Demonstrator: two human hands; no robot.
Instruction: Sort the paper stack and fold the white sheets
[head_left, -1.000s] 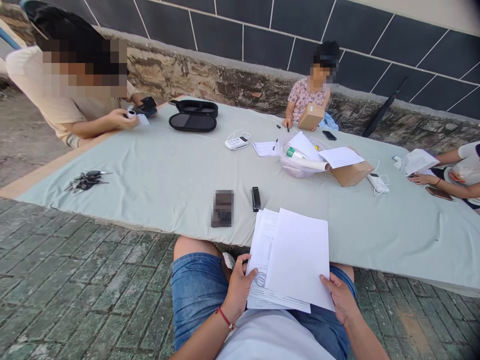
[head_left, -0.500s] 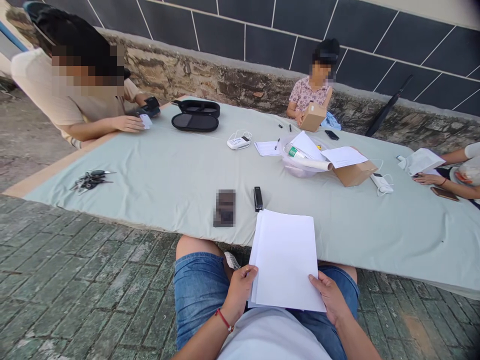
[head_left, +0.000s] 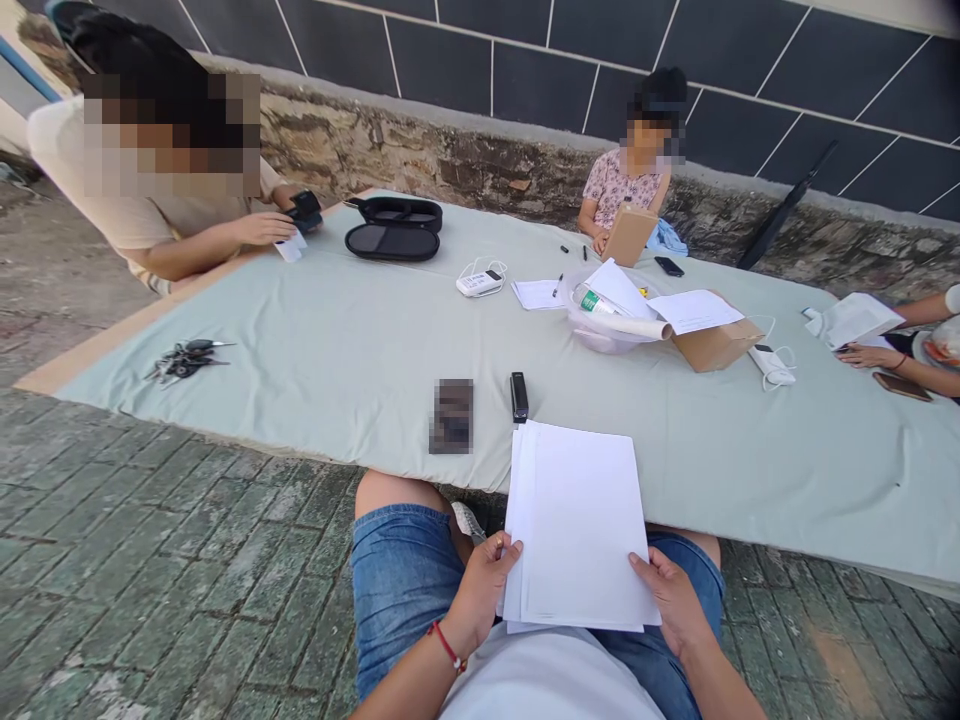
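A stack of white paper sheets [head_left: 581, 520] lies over my lap, its far end resting at the table edge. The sheets are slightly fanned, with several edges showing on the left. My left hand [head_left: 487, 575] pinches the stack's left edge, thumb on top. On the opposite edge my right hand [head_left: 667, 590] grips the sheets, its thumb on top too; the fingers underneath are hidden. Just beyond the far edge of the paper stands a small black stapler-like object [head_left: 519, 397]. Left of it is a dark, blurred-out rectangular item [head_left: 451, 417].
On the cloth-covered table [head_left: 337, 350] are keys [head_left: 186, 362], an open black case [head_left: 394, 230], white corded devices [head_left: 481, 283], a plastic basin [head_left: 600, 335] holding papers and a bottle, and a cardboard box [head_left: 716, 345]. Three other people sit around it, handling things.
The paper stack has shifted slightly right and toward me, its sheets a bit more offset. Both my hands keep their hold. Across the table, a person's cardboard box has turned.
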